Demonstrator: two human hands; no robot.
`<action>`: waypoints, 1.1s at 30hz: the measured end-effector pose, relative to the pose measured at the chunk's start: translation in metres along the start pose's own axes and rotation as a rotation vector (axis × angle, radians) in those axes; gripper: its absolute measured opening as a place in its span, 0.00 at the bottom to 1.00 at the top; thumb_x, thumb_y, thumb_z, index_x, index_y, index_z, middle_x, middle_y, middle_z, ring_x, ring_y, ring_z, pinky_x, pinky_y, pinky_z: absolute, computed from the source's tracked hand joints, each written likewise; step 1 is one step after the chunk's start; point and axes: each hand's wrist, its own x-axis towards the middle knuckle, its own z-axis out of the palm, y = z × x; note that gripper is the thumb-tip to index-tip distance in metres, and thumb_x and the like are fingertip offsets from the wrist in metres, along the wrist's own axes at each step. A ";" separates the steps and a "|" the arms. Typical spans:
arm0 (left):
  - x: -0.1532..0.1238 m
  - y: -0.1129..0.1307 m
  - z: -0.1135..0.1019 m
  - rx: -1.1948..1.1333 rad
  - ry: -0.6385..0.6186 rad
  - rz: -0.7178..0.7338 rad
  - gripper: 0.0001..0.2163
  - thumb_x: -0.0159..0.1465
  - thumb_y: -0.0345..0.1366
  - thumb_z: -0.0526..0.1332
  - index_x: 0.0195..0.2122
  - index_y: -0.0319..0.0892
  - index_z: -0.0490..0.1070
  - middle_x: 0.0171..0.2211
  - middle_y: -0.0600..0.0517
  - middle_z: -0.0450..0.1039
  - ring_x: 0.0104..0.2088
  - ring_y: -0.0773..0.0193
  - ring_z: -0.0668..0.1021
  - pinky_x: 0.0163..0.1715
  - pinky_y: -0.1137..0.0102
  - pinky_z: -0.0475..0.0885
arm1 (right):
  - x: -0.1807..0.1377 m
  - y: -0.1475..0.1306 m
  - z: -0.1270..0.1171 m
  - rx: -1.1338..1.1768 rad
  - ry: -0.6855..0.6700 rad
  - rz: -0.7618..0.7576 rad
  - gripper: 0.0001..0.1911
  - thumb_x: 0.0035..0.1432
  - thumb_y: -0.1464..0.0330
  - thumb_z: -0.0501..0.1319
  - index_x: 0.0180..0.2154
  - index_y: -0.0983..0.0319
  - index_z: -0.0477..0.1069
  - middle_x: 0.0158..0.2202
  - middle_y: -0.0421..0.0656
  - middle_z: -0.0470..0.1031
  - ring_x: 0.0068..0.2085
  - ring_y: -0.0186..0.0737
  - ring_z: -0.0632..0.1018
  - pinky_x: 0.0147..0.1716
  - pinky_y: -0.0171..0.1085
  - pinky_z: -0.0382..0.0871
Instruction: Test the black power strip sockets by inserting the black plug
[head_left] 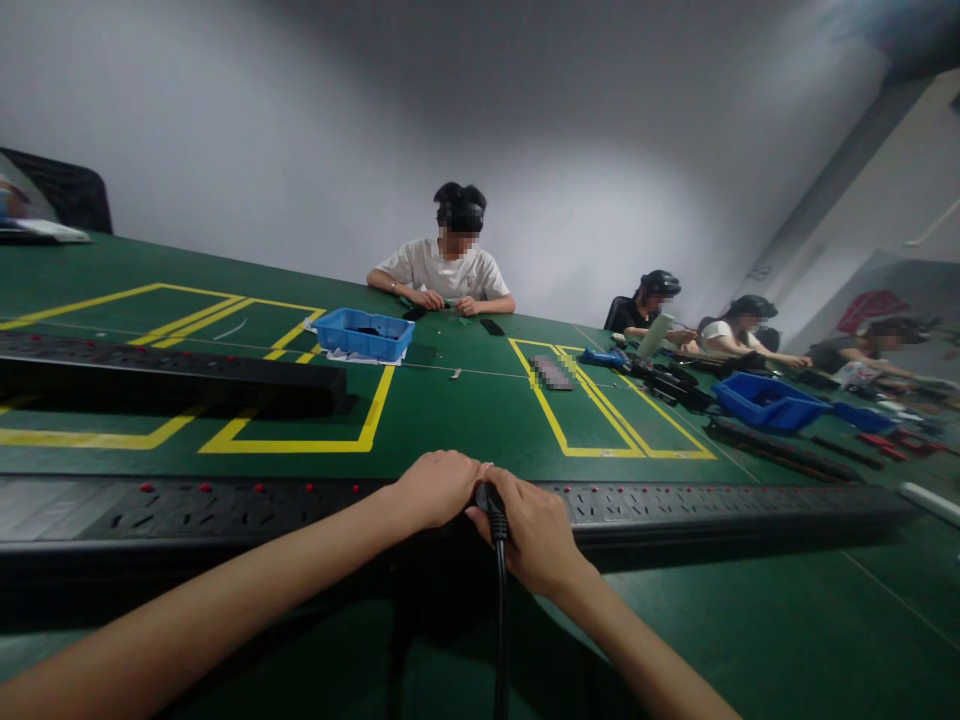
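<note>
A long black power strip (660, 508) with rows of sockets and small red parts lies across the table in front of me. My right hand (534, 525) is closed around a black power plug (492, 500) over the middle of the strip. From the plug a black cord (501, 620) runs down toward me. My left hand (441, 490) lies curled over the strip just left of the plug and touches my right hand. Its fingertips are hidden on the far side. Whether the plug's pins sit in a socket is hidden.
A second black power strip (172, 375) lies farther back at left. Beyond it stands a light-blue bin (364, 335). A phone-like slab (551, 373) lies by yellow tape outlines. Blue bin (769, 400) and tools crowd the right. A co-worker (450, 270) sits opposite; several others sit at right.
</note>
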 end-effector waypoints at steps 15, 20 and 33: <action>0.001 -0.001 0.001 0.006 -0.001 -0.021 0.17 0.64 0.38 0.42 0.38 0.41 0.70 0.33 0.43 0.75 0.35 0.54 0.77 0.33 0.62 0.70 | 0.000 0.000 0.001 0.075 0.065 0.030 0.12 0.59 0.63 0.51 0.45 0.58 0.59 0.38 0.43 0.73 0.35 0.39 0.75 0.31 0.33 0.63; 0.001 0.001 0.003 0.025 0.022 -0.043 0.21 0.65 0.39 0.38 0.37 0.40 0.71 0.33 0.42 0.75 0.34 0.55 0.77 0.33 0.62 0.70 | 0.001 0.006 -0.022 0.199 0.300 0.166 0.11 0.60 0.61 0.50 0.41 0.59 0.58 0.29 0.39 0.68 0.25 0.34 0.70 0.25 0.31 0.62; 0.003 0.002 0.003 0.056 0.037 -0.020 0.22 0.65 0.37 0.38 0.38 0.37 0.71 0.34 0.40 0.75 0.35 0.55 0.77 0.33 0.62 0.70 | -0.008 0.029 -0.031 -0.031 -0.027 0.077 0.11 0.60 0.60 0.48 0.39 0.59 0.61 0.23 0.37 0.68 0.25 0.36 0.72 0.25 0.31 0.57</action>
